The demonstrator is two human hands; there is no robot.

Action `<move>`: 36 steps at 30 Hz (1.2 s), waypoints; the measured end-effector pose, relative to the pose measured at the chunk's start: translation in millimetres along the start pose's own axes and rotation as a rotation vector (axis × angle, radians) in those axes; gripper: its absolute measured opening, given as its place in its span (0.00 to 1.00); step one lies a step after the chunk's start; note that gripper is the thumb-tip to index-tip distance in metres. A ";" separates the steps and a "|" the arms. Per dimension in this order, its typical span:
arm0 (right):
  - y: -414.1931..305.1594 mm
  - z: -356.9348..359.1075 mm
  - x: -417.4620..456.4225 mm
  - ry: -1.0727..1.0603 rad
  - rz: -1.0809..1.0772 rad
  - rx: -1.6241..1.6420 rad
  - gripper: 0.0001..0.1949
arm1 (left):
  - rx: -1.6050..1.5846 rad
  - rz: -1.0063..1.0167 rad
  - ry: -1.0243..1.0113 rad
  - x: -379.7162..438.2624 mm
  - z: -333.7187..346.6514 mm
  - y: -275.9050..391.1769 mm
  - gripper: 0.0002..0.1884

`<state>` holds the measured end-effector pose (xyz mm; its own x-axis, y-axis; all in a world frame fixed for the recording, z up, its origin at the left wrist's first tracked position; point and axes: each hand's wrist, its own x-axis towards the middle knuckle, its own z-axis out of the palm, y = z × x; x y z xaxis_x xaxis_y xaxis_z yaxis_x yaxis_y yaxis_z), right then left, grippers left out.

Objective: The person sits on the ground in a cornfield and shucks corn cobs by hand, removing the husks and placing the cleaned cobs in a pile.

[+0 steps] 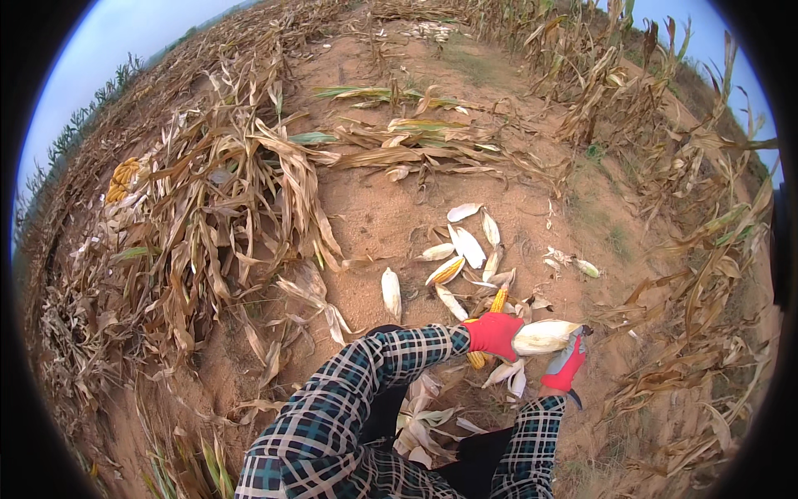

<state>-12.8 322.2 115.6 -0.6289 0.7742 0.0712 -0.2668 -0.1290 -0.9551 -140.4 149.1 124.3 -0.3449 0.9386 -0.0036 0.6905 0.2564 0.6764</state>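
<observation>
A corn ear in pale husk (545,337) lies between my two gloved hands. My left hand (495,337), in a red glove, grips its left end. At its dark tip on the right, my right hand (566,365), in a red and grey glove, has its fingers on the husk. A dark curved object (575,400) shows at my right wrist; what it is I cannot tell. Just beyond my left hand is a yellow corn cob (499,299), and another cob (477,359) shows partly under it. A partly husked ear (446,271) lies farther off, near several loose husks (471,247).
An ear in its husk (391,294) lies on the sandy soil. Left of it is a large heap of dry corn stalks (237,187), with a pile of yellow cobs (123,179) beyond. Dry stalks (598,93) stand at the right, and husks (423,421) lie between my legs.
</observation>
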 end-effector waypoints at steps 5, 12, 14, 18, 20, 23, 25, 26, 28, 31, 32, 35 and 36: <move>-11.9 5.1 -0.2 -0.148 0.055 -0.044 0.16 | -0.106 -0.061 0.027 -0.1 -0.8 -3.9 0.35; 14.3 -7.6 17.5 -0.013 0.056 -0.059 0.13 | -0.097 -0.098 0.039 0.8 6.6 3.7 0.33; 23.3 -9.9 20.2 -0.038 -0.003 -0.136 0.14 | -0.016 -0.121 0.067 -0.8 6.0 4.2 0.34; 56.7 -11.4 34.6 0.125 -0.076 -0.046 0.13 | 0.189 -0.122 0.240 1.6 12.8 8.8 0.36; 56.5 -3.1 31.2 0.101 0.034 0.101 0.13 | 0.249 -0.112 0.338 4.1 24.7 -6.0 0.39; 43.8 -2.0 28.2 0.005 0.174 0.364 0.17 | 0.299 -0.043 0.438 14.2 34.1 -9.2 0.43; 52.5 9.9 26.4 0.054 0.250 0.566 0.18 | 0.082 -0.012 0.461 28.3 42.9 -27.1 0.43; 58.4 5.1 22.9 0.013 0.274 0.615 0.17 | -0.268 -0.039 0.388 30.2 42.2 -15.9 0.41; 57.4 37.8 7.0 0.046 0.410 0.698 0.16 | -0.716 -0.063 0.296 28.2 82.4 -55.5 0.36; 39.6 35.7 6.0 0.096 0.348 0.936 0.16 | -1.232 -0.225 0.054 33.0 79.3 -36.0 0.28; 41.5 29.5 8.3 -0.026 0.310 1.105 0.15 | -1.350 -0.190 0.027 34.6 73.6 -31.8 0.27; 31.1 25.8 10.1 -0.397 0.364 1.495 0.10 | -1.413 -0.060 -0.052 33.5 60.7 -20.5 0.29; 25.4 24.7 11.6 -0.357 0.324 1.495 0.11 | -1.364 -0.075 -0.084 33.1 53.6 -17.7 0.31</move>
<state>-45.0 312.7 99.2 -0.8764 0.4400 0.1957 -0.4088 -0.8946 0.1806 -130.0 188.0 72.8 -0.2806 0.9562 -0.0833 -0.5137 -0.0763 0.8546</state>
